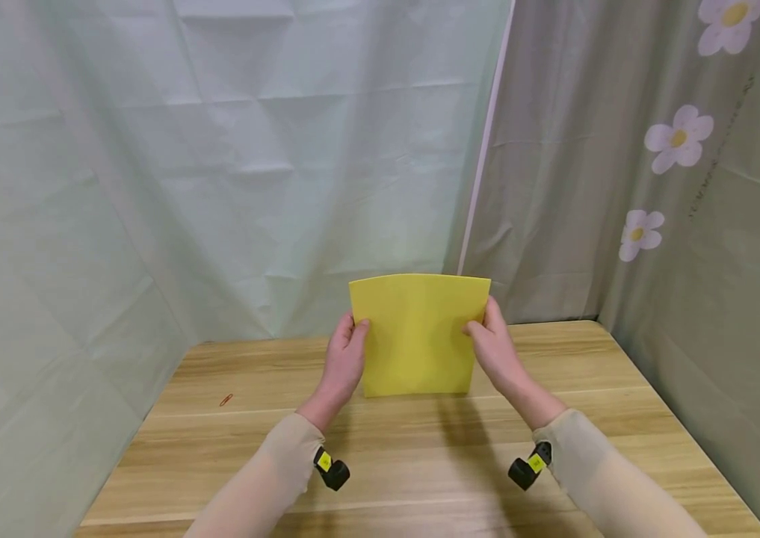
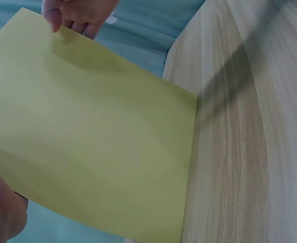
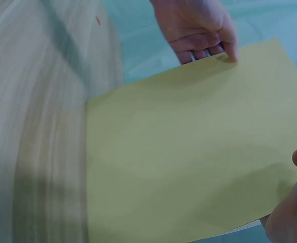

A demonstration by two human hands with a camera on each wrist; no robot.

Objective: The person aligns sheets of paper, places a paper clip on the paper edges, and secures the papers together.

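Note:
A yellow sheet of paper (image 1: 418,336) stands upright between both hands, its top edge slightly bowed. My left hand (image 1: 344,357) pinches the left edge, thumb on the near face and fingers behind. On the opposite edge, my right hand (image 1: 497,347) holds the sheet the same way. In the left wrist view the paper's lower edge (image 2: 189,167) meets the wooden surface. A thin white strip (image 3: 245,227) shows behind the sheet's side edge near my right hand in the right wrist view.
A red paper clip (image 1: 226,400) lies on the wooden table (image 1: 406,486), left of the hands. Pale curtains (image 1: 285,149) hang behind the table and on both sides, with white flowers (image 1: 679,139) printed at the right. Each sleeve carries a small black wrist camera (image 1: 332,468).

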